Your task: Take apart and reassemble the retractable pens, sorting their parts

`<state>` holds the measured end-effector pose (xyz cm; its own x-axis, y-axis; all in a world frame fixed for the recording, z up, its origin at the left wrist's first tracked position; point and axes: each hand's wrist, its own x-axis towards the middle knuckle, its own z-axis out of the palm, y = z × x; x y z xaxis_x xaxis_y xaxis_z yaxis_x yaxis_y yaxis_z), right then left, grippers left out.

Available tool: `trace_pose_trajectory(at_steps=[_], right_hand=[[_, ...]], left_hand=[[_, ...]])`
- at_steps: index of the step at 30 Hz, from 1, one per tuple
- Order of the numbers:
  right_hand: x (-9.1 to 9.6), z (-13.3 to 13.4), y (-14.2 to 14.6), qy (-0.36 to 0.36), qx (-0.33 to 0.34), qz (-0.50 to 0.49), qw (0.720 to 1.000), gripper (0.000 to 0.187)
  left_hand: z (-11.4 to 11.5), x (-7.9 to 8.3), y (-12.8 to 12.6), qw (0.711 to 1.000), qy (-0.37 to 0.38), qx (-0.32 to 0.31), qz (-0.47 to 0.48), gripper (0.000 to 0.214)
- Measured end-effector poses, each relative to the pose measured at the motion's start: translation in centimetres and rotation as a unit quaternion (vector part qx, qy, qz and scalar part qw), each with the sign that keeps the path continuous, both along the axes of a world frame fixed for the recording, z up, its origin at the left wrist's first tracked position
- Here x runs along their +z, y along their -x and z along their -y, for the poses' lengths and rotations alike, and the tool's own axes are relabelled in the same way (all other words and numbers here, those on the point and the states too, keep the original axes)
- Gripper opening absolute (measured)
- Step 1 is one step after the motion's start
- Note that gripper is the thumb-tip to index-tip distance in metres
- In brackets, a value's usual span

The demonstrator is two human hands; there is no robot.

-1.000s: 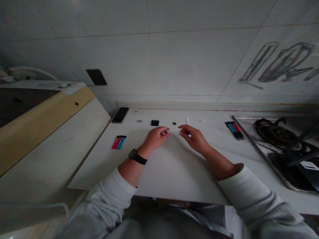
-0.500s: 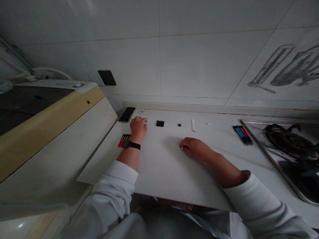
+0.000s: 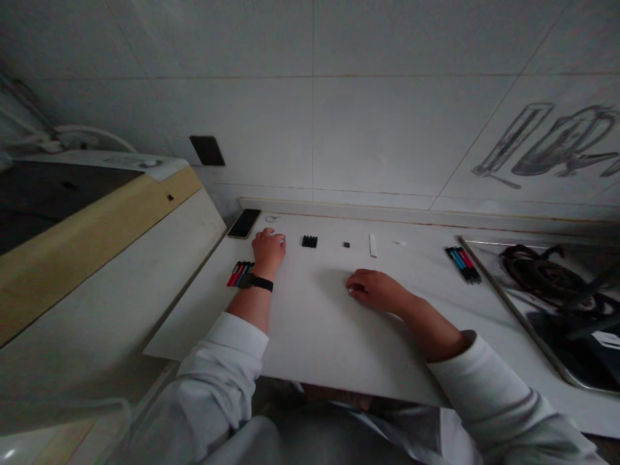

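Observation:
My left hand (image 3: pixel 269 250), with a dark watch (image 3: pixel 248 280) on its wrist, rests at the back left of the white counter (image 3: pixel 310 323). Its fingers are curled down, and a small silvery bit shows at the thumb; what they hold is hidden. Lower and to the right, my right hand (image 3: pixel 375 289) is closed, a small pale piece showing at its fingertips, too small to name. Between and behind the hands lie a row of black cylindrical pieces (image 3: pixel 310 241), a tiny dark block (image 3: pixel 346 245) and a white strip (image 3: pixel 372 245).
A phone (image 3: pixel 245 223) and a thin ring (image 3: pixel 271 219) lie at the back left. Red and blue pen parts (image 3: pixel 237 274) sit by my left wrist. More coloured pens (image 3: pixel 464 265) lie beside the gas stove (image 3: pixel 537 310). A small clear piece (image 3: pixel 400 243) lies near the wall.
The view has shifted slightly. Both hands stay nearly in place; the silvery bits by my left thumb show less, and my right fingers have shifted a little around the pale piece.

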<state>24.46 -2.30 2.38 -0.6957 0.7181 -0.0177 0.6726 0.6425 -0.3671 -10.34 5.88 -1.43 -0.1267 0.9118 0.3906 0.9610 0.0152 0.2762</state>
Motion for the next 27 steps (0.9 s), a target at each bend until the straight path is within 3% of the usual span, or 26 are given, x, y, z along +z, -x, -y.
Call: trace_pose_trajectory(at_steps=[14, 20, 27], right_hand=[[1.2, -0.6, 0.2, 0.014, 0.012, -0.007, 1.0, 0.024], [2.1, -4.6, 2.4, -0.036, -0.02, 0.015, 0.999, 0.027], [1.0, -9.6, 7.3, -0.09, -0.035, 0.121, 0.988, 0.053]], left_hand=[[0.1, 0.3, -0.6, 1.0, -0.002, -0.005, 0.026, 0.013], [-0.5, 0.9, -0.7, 0.989, -0.075, 0.006, 0.125, 0.013], [-1.1, 0.6, -1.0, 0.953, -0.124, -0.018, 0.276, 0.01]])
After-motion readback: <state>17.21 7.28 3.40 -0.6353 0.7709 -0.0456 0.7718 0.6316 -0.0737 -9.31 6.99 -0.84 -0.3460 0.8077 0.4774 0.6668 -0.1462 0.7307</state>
